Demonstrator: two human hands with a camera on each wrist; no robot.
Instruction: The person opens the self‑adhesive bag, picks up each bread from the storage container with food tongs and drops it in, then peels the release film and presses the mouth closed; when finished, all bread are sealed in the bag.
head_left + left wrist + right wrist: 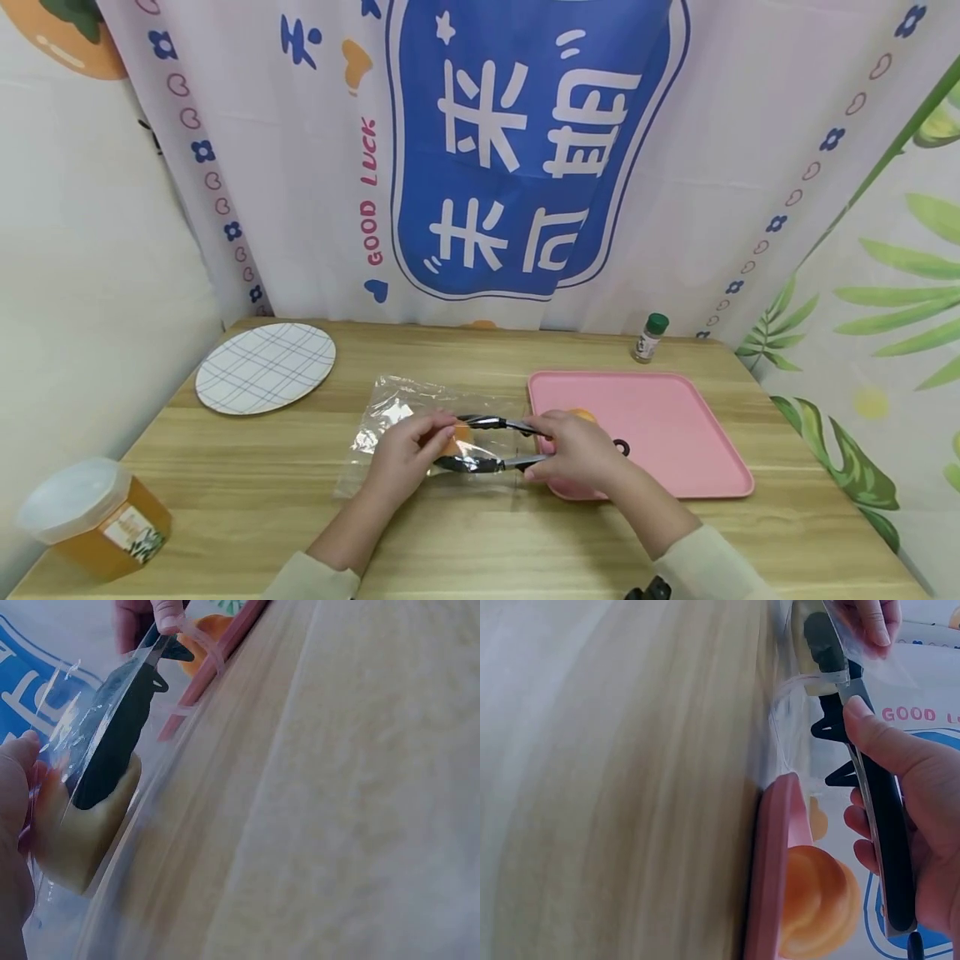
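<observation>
My right hand (pixel 581 450) grips a pair of black-and-silver tongs (pixel 889 832) by the handles. The black tong heads (pixel 112 742) are inside a clear plastic bag (pixel 386 400), around a piece of bread (pixel 82 832) with a pale side. At the bag's left part, my left hand (pixel 408 454) holds the film between thumb and fingers, close beside the bread. Below my right hand, a shiny golden-brown bun (pixel 810 892) sits in the pink tray (pixel 660 433), partly hidden by that hand in the head view.
A checked white plate (pixel 266 368) lies at the back left. A lidded tub of amber contents (pixel 105 525) stands front left. Behind the tray is a small green-capped jar (pixel 649 338). Printed curtains hang behind the wooden table (pixel 450 550).
</observation>
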